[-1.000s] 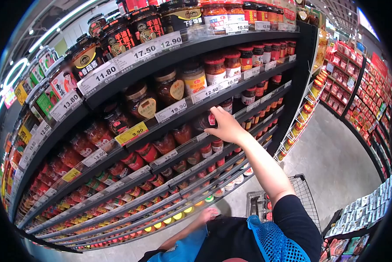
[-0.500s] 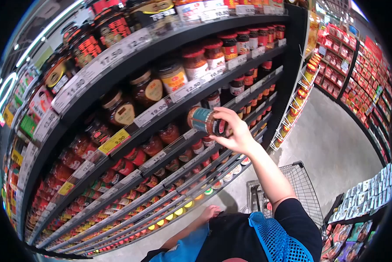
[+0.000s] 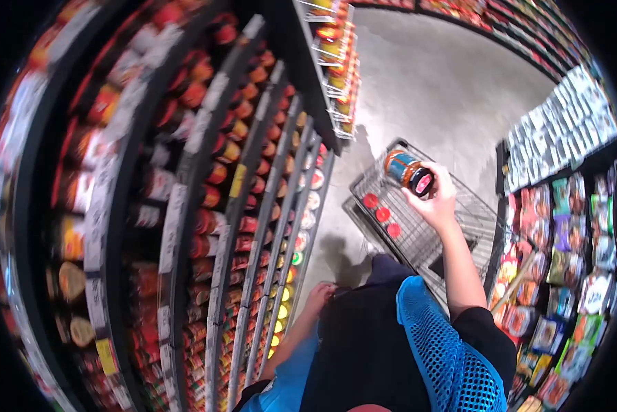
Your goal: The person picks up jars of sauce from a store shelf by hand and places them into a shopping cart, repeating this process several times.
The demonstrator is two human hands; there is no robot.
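Note:
My right hand [image 3: 438, 200] is closed around the lid end of a glass jar [image 3: 403, 165] with reddish-brown contents, a teal label and a black lid with a pink-red centre. The jar is tilted and held above the wire shopping cart [image 3: 477, 199]. Inside the cart, three round red lids [image 3: 383, 215] show in a row. My left hand [image 3: 319, 296] hangs low beside my dark shirt, close to the lower shelves. Its fingers are partly hidden, so their grip cannot be made out.
Long shelves [image 3: 216, 117] packed with jars rise on the left, blurred by motion. A wire rack [image 3: 339, 69] of yellow and red packs hangs at the shelf end. On the right are a stand of pale packs [image 3: 559, 127] and a bin of colourful packets [image 3: 563, 240]. Grey floor [image 3: 418, 62] lies beyond the cart.
My right hand has carried the jar away from the shelf, rightward to above the cart. The view has turned right and down, showing more of the cart. My left hand stays low.

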